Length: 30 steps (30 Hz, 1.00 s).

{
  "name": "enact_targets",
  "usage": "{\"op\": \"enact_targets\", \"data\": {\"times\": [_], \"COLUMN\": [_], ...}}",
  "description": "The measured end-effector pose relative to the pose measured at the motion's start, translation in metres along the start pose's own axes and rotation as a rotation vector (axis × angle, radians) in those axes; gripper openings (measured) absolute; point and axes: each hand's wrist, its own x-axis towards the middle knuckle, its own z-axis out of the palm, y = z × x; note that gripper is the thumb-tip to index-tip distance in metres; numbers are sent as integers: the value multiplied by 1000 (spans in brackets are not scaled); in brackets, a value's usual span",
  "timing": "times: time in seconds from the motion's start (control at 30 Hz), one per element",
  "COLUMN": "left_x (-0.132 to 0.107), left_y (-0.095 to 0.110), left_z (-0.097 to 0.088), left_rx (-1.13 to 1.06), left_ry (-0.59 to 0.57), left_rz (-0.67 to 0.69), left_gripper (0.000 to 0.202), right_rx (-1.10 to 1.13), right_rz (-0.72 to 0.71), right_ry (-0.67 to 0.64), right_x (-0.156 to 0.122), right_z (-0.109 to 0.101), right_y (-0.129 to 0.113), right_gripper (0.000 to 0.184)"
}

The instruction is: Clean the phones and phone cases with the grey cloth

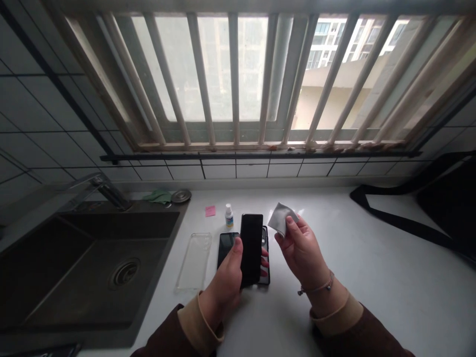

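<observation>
My left hand [227, 270] is wrapped round a black smartphone [252, 248], thumb on its left edge and fingertips showing at the right edge. The screen is dark and faces me. To the right, my right hand [299, 245] pinches a small grey cloth [279, 218] between thumb and fingers, apart from the phone. Behind the held phone lie another dark phone [226, 244] and a dark phone case [266, 258], both partly hidden. A small white-capped bottle [229, 218] stands beyond them. At the left a clear phone case [194, 262] lies flat on the white counter [372, 277].
A dark sink [148, 267] with a faucet [107, 191] takes up the left side. A pink sticky note [210, 211], a green cloth [158, 197] and a metal drain cover [181, 196] lie near the back. On the right is a black bag with a strap [394, 218]. A barred window [233, 79] rises behind.
</observation>
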Motion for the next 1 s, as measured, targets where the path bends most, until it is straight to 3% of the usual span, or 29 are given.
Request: {"op": "enact_targets", "data": {"times": [0.17,0.37,0.47,0.63,0.83,1.0], "left_x": [-4,-5,-3,-1,0,1], "left_y": [1,12,12,10,15,16], "left_z": [-8,-16,-19,-21,-24,-28], "left_rx": [481,1017,1210,1341,1482,1498], "left_ry": [-74,-136,-112,-84,-43,-82], "left_rz": [329,626,701,748,836,837], "left_gripper": [66,63,65,71,72,73], "right_rx": [37,32,-37,-106,-143,-154], "right_rz": [117,151,103,31,93,140], "right_ry": [-239,-315,-292,-184,-153,-112], "right_x": [-15,-22,-20,-11,-4,-2], "right_z": [4,2,0,-4,-7,-4], "right_y": [-8,-12,-9,-2,-2,-4], "right_gripper": [35,45,46,42,36,39]}}
